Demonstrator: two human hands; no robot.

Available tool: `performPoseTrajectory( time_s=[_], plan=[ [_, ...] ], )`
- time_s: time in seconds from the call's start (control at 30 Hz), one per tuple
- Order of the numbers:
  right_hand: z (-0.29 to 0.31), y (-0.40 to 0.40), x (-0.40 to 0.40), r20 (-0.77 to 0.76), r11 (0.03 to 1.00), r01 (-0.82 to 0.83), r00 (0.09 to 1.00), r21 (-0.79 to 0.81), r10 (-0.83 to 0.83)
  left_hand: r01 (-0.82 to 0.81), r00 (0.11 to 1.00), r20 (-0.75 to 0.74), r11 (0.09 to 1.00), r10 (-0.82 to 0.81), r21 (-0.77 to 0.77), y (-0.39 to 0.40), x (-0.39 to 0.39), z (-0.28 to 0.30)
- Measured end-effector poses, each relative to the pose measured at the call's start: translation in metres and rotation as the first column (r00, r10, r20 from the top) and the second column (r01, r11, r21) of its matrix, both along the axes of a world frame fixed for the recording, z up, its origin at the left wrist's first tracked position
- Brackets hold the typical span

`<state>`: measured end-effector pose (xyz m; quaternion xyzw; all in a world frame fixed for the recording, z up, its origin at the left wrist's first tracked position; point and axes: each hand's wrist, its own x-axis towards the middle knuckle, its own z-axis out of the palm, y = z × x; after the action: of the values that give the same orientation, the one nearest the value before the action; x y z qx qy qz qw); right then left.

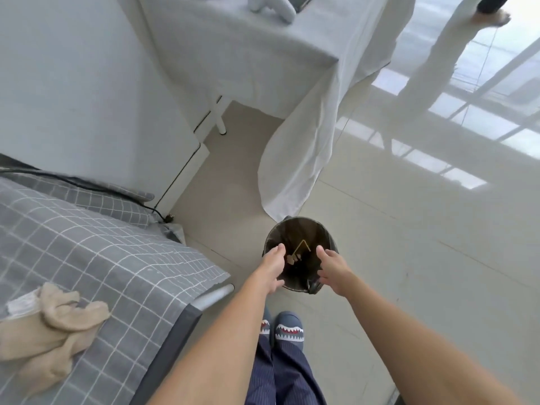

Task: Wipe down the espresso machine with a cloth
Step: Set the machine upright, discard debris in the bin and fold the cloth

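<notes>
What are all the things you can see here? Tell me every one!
Bin: one, dark, on the floor under the hands, with scraps inside.
Cloth: one, beige, crumpled on the checked cover, lower left.
Checked cover: one, grey with white lines, left.
Black cable: one, along the cover's far edge.
White tablecloth: one, draped over the table at top.
Floor: pale, shiny tiles.
Slippers: two, blue-grey with shark teeth, bottom centre.
Left hand: open, over the bin.
Right hand: open, over the bin.
</notes>
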<state>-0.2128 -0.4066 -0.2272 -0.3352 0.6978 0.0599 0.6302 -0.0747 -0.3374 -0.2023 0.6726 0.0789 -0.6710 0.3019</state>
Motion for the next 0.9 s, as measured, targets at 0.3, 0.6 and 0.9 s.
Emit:
performPoseTrajectory(
  time_s=[0.3, 0.6, 0.9],
  plan=[
    [0.142, 0.01, 0.066, 0.169, 0.951, -0.232, 0.949, -0.205, 0.268, -0.054, 0.977, 0.194, 0.978, 0.094, -0.202, 0.056, 0.047, 0.177],
    [0.228, 0.123, 0.209, 0.091, 0.607, -0.624, 0.657, -0.493, 0.749, -0.269, 0.646, 0.612, 0.886, 0.457, -0.378, 0.231, 0.137, 0.238],
    [0.241, 0.242, 0.303, -0.145, 0.326, -0.761, 0.478, -0.56, 0.866, -0.428, 0.53, 0.694, 0.86, 0.487, -0.277, 0.366, 0.173, 0.204]
  ],
)
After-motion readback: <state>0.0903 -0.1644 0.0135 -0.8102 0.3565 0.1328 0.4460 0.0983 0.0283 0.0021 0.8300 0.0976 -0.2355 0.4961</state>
